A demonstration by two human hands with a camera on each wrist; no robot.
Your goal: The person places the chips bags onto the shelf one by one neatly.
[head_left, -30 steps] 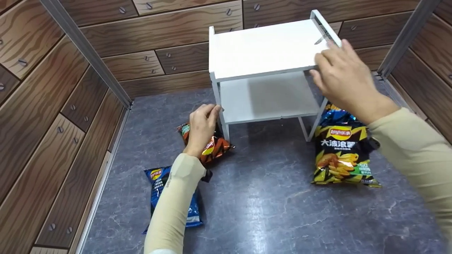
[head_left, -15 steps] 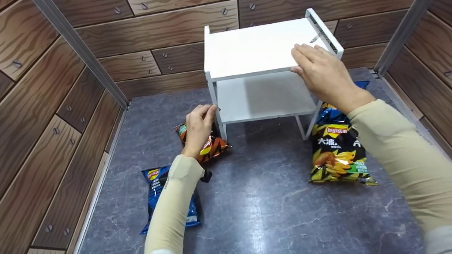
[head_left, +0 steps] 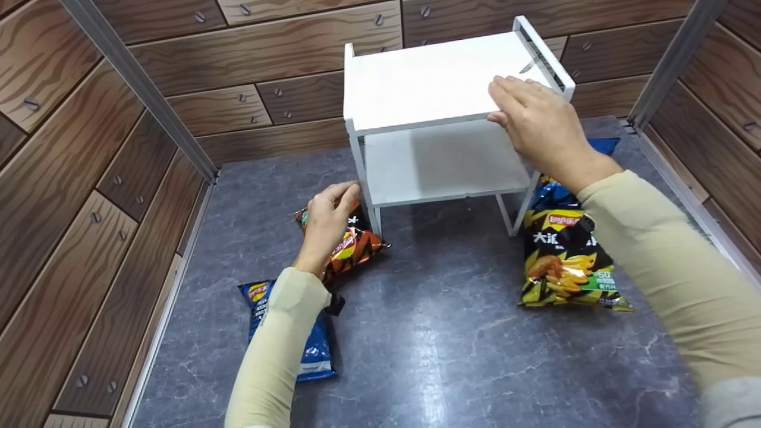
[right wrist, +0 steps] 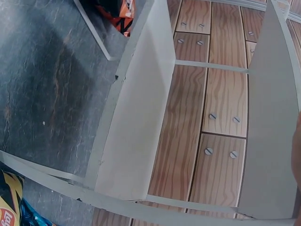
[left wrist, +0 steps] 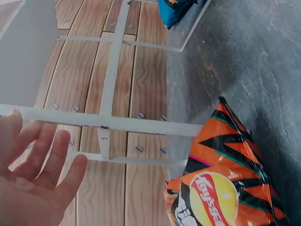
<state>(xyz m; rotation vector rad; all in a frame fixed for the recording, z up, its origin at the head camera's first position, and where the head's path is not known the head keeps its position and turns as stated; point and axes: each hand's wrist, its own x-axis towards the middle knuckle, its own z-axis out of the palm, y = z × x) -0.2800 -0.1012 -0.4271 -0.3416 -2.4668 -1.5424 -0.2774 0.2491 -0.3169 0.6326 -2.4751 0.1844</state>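
A small white two-tier shelf (head_left: 428, 83) stands on the grey floor. My right hand (head_left: 541, 122) lies over the front edge of its upper board, toward the right corner, fingers extended and thumb at the edge. Only a sliver of that hand appears in the right wrist view. Beside the shelf's left front leg (left wrist: 155, 126) is my left hand (head_left: 327, 217), its fingers loosely spread in the left wrist view; contact with the leg is unclear. Below it an orange Lay's chip bag (left wrist: 221, 165) lies against the leg. My forearm partly covers a blue chip bag (head_left: 318, 351).
To the right of the shelf lies a black and yellow chip bag (head_left: 571, 267). Another blue chip bag (head_left: 553, 193) is behind it, partly hidden by my right arm. Wood-patterned walls (head_left: 226, 65) with metal corner posts (head_left: 142, 89) enclose the floor (head_left: 452, 333).
My right hand has moved left from the shelf's right corner onto the upper board, then stays there. My left hand has shifted slightly down and left beside the leg.
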